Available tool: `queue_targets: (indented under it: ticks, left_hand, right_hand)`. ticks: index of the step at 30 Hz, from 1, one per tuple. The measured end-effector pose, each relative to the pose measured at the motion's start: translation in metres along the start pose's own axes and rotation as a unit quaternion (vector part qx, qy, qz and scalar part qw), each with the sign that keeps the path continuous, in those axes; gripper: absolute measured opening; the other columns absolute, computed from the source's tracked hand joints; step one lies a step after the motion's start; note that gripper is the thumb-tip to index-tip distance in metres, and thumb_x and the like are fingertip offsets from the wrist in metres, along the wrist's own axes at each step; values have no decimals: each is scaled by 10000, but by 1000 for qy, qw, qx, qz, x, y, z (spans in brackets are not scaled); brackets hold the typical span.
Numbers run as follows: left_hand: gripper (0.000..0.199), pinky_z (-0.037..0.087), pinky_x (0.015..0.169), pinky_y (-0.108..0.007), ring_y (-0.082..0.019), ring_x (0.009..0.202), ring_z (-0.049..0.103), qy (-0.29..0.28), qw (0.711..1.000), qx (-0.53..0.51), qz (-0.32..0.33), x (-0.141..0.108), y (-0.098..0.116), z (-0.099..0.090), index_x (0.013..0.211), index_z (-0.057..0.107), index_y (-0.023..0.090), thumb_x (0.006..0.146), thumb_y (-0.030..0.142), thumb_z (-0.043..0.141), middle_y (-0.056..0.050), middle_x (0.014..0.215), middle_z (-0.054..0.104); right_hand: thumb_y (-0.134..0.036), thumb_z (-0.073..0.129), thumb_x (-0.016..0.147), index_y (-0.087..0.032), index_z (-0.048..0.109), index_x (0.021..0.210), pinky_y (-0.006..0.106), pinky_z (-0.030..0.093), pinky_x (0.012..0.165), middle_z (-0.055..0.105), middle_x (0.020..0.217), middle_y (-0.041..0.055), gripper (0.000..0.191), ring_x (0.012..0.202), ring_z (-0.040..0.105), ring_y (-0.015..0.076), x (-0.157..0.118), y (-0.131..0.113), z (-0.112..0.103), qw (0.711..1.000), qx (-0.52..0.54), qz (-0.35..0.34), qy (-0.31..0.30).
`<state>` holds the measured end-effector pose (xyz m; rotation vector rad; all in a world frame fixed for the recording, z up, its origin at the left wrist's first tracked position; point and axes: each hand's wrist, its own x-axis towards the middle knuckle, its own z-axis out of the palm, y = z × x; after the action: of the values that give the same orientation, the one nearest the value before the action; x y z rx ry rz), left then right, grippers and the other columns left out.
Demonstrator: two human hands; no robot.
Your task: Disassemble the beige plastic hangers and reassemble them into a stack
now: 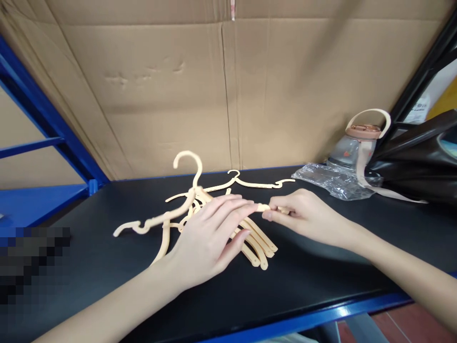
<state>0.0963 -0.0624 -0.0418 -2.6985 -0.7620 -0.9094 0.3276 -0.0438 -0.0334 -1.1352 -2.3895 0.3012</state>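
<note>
A cream plastic hanger [185, 205] is raised above the black table, its hook up and its left arm pointing left. My left hand [217, 231] lies over its right arm, fingers together and pressed on it, thumb apart. At the right end of that arm, my right hand [303, 209] pinches the cream piece between thumb and fingers. Beneath my left hand are several loose cream hanger parts [260, 243], partly hidden. Another cream hanger [255, 184] lies flat behind my hands, near the cardboard.
A clear bottle [352, 151] with a pink lid and strap stands at the back right, beside crumpled clear plastic [332, 180]. A black bag [414, 152] is at the right. Cardboard [160, 95] rises behind the black table [285, 300]; a blue frame [46, 105] is left.
</note>
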Motion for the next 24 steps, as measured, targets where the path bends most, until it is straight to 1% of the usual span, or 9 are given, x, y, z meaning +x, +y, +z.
queue_targets:
  ticks: [3,5,8,10,13,15,17,20,24]
  left_hand:
    - [311,437,902,-348,-215,1060,540,26,999,-33,34,-3,-4,-7,1185,518,169,877,136,484,-76,1084,644]
    - [256,443,856,-334,-202,984,556,32,995,-89,22,-4,-7,-8,1118,559,173,886,140,455,-66,1007,655]
    - [254,442,797,-313,-183,885,565,45,973,-192,-120,-2,-14,-6,970,624,190,931,211,374,-48,927,656]
    - [334,456,742,-301,-186,839,577,81,921,-278,-260,1,-23,-4,857,641,184,947,301,341,-51,869,657]
    - [424,486,660,-285,-203,823,604,162,774,-430,-436,6,-40,-4,799,627,154,941,408,319,-79,832,661]
    - [457,501,649,-279,-202,846,620,216,672,-491,-511,8,-52,-6,878,616,138,950,437,278,-101,925,674]
    - [502,520,680,-302,-212,893,634,255,604,-517,-551,9,-62,-10,964,593,126,957,477,234,-133,1064,659]
    - [522,539,729,-360,-259,965,639,290,574,-529,-553,8,-72,-15,974,566,125,939,543,255,-171,1158,626]
    - [364,542,775,-350,-253,992,642,329,586,-521,-527,5,-77,-17,818,538,161,957,427,331,-141,1094,654]
  right_hand:
    - [-463,478,905,-170,618,711,234,224,489,358,502,-59,378,484,306,87,5,10,-1,996,72,42,33]
    - [-496,477,892,-170,634,709,243,223,498,375,522,-49,406,501,306,92,9,19,-3,991,99,62,62]
    - [-537,493,864,-166,614,657,257,196,498,355,525,-45,442,505,278,93,14,34,-7,984,119,87,104]
    - [-547,513,845,-162,599,634,262,184,496,344,520,-45,448,503,268,91,17,47,-11,980,140,93,108]
    - [-548,540,825,-156,593,625,261,203,502,390,541,-35,443,523,308,94,22,67,-16,975,189,83,87]
    - [-538,561,813,-157,597,623,259,214,505,398,540,-35,428,530,325,95,24,78,-19,972,204,81,80]
    - [-525,579,805,-158,603,620,260,211,504,392,529,-38,411,529,327,94,25,86,-20,972,204,83,80]
    - [-512,600,793,-159,615,628,265,200,499,397,522,-42,389,520,316,91,25,90,-21,973,198,85,82]
    - [-512,611,785,-164,623,640,269,195,494,390,512,-44,377,511,308,94,25,90,-21,974,195,88,72]
